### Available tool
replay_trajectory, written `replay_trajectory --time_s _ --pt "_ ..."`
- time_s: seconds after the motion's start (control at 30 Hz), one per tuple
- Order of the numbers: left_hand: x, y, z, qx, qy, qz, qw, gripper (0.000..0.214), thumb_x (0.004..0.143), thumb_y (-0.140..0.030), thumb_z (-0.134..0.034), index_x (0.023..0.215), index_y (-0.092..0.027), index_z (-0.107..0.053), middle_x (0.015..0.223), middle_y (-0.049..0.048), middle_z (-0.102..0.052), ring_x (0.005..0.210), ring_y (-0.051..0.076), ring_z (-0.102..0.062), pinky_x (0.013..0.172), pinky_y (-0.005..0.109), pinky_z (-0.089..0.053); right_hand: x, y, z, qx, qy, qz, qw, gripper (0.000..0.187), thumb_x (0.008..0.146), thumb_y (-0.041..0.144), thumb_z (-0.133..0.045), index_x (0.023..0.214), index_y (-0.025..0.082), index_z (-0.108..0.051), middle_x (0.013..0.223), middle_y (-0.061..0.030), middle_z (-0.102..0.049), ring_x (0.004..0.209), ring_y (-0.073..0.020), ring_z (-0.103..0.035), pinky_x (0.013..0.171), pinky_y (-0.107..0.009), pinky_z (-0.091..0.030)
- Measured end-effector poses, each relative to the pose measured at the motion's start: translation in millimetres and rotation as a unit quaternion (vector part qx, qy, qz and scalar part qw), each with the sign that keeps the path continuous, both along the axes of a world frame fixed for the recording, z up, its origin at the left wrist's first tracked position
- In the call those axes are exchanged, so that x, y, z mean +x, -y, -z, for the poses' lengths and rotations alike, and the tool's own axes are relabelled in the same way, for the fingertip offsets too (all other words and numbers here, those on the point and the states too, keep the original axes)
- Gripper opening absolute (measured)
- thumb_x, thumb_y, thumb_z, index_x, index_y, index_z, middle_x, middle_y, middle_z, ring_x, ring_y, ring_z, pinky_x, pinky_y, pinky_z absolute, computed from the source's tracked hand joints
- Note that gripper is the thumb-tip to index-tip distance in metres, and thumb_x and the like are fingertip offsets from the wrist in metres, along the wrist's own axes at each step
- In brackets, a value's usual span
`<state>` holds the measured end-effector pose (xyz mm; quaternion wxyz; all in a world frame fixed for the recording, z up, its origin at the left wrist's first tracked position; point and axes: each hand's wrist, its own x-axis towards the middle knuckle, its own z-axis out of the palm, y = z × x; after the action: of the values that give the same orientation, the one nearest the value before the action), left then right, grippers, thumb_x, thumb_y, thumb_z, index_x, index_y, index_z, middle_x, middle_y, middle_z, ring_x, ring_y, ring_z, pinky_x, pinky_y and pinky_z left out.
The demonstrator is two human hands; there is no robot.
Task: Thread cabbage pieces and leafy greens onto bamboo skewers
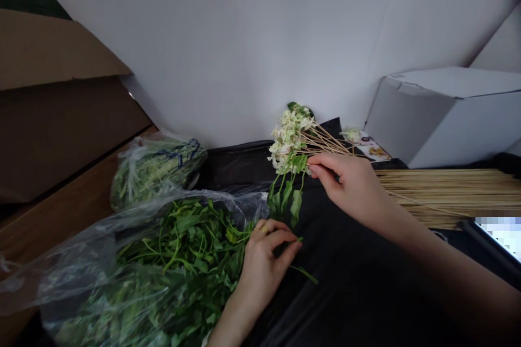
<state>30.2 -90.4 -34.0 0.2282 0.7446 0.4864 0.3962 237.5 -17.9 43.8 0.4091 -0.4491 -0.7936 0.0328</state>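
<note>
My right hand (pixel 345 184) is closed in a pinch on a skewer with a bunch of leafy greens (pixel 287 198) threaded at its end; the leaves hang down. Right behind it lies a heap of skewers with pale green, cabbage-like pieces (pixel 287 138), their bare sticks (pixel 329 141) pointing right. Lower down, my left hand (pixel 268 252) has its thumb and fingers closed on a green stem whose tip (pixel 300 239) pokes out. A second stem (pixel 305 274) sticks out below the fingers. Beside this hand, long-stemmed leafy greens (pixel 187 233) fill an open clear plastic bag (pixel 93 249).
A tied bag of greens (pixel 158 168) stands at the back left by a cardboard box (pixel 61 130). On the right lie many bare bamboo skewers (pixel 443 190), a white box (pixel 448 108) and a bright screen (pixel 499 236). Black plastic (pixel 350 282) covers the work surface.
</note>
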Motion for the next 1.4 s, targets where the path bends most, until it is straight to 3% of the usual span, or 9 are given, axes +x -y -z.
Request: replay_trajectory --time_s 0.07,0.13,0.2,0.3,0.37,0.43,0.57,0.8,1.4 --pt "-2 3 -7.6 0.001 0.138 0.037 0.990 0.005 0.080 -0.027 -0.074 0.082 -0.024 -0.078 0.083 0.0062 -0.071 0.079 0.020 -0.063 0.074 0.033 -0.047 0 -1 1.4 0.004 -0.004 0.001 1.000 0.018 0.094 0.021 -0.050 0.094 0.020 -0.068 0.082 -0.0025 -0.072 0.075 -0.0176 -0.065 0.067 -0.029 -0.046" --pt "-5 5 -13.2 -0.031 0.270 0.051 0.961 0.009 0.079 -0.033 -0.075 0.080 -0.024 -0.078 0.078 0.0043 -0.071 0.072 0.016 -0.063 0.067 0.027 -0.047 0 -2 2.0 0.008 -0.009 0.002 1.000 0.018 0.093 0.021 -0.051 0.093 0.020 -0.068 0.082 -0.0022 -0.072 0.075 -0.0174 -0.065 0.067 -0.029 -0.045" --pt "-9 3 -16.2 -0.102 0.390 0.010 0.915 0.017 0.077 -0.041 -0.077 0.077 -0.024 -0.078 0.071 0.0020 -0.071 0.063 0.012 -0.060 0.061 0.022 -0.047 1 -2 0.9 0.003 -0.012 -0.002 1.000 0.018 0.093 0.021 -0.051 0.092 0.020 -0.068 0.082 -0.0022 -0.071 0.074 -0.0170 -0.064 0.067 -0.028 -0.044" --pt "-11 -4 -17.6 -0.211 0.496 -0.106 0.835 0.026 0.066 -0.043 -0.085 0.079 -0.021 -0.078 0.070 0.0009 -0.073 0.059 0.007 -0.059 0.059 0.016 -0.047 2 1 -4.0 -0.032 -0.001 -0.027 0.999 0.018 0.093 0.019 -0.050 0.091 0.020 -0.068 0.079 -0.0011 -0.070 0.070 -0.0153 -0.061 0.065 -0.027 -0.041" --pt "-10 -9 -17.7 -0.233 0.529 -0.150 0.802 0.033 0.056 -0.038 -0.091 0.081 -0.020 -0.079 0.075 0.0016 -0.075 0.065 0.008 -0.063 0.064 0.015 -0.049 2 5 -7.9 -0.074 0.025 -0.062 0.995 0.018 0.092 0.018 -0.050 0.087 0.020 -0.067 0.075 0.0008 -0.068 0.065 -0.0133 -0.058 0.063 -0.026 -0.038" --pt "-9 -13 -17.3 -0.228 0.550 -0.161 0.787 0.036 0.051 -0.034 -0.094 0.081 -0.019 -0.079 0.078 0.0016 -0.077 0.070 0.008 -0.065 0.068 0.015 -0.050 1 10 -10.7 -0.125 0.058 -0.112 0.984 0.018 0.092 0.017 -0.050 0.082 0.021 -0.066 0.071 0.0026 -0.065 0.062 -0.0115 -0.054 0.061 -0.026 -0.035" --pt "-9 -14 -15.7 -0.221 0.565 -0.158 0.779 0.035 0.051 -0.033 -0.093 0.080 -0.019 -0.079 0.080 0.0009 -0.078 0.073 0.008 -0.067 0.071 0.015 -0.051 -3 16 -9.3 -0.189 0.101 -0.184 0.959 0.024 0.093 0.018 -0.049 0.071 0.020 -0.057 0.065 0.0041 -0.060 0.060 -0.0096 -0.049 0.060 -0.025 -0.032" --pt "-8 -12 -17.6 -0.232 0.574 -0.151 0.771 0.037 0.050 -0.032 -0.094 0.081 -0.018 -0.080 0.080 0.0021 -0.079 0.072 0.010 -0.069 0.071 0.016 -0.053 -12 15 2.6 -0.197 0.118 -0.176 0.957 0.023 0.095 0.021 -0.048 0.074 0.020 -0.057 0.067 0.0038 -0.061 0.062 -0.0102 -0.049 0.061 -0.026 -0.030" --pt "-10 -10 -16.0 -0.225 0.554 -0.135 0.790 0.032 0.055 -0.033 -0.092 0.080 -0.017 -0.079 0.080 0.0027 -0.078 0.071 0.011 -0.068 0.075 0.021 -0.053 -19 16 7.8 -0.196 0.114 -0.176 0.958 0.024 0.094 0.020 -0.047 0.072 0.020 -0.057 0.065 0.0035 -0.058 0.060 -0.0097 -0.046 0.060 -0.026 -0.028"
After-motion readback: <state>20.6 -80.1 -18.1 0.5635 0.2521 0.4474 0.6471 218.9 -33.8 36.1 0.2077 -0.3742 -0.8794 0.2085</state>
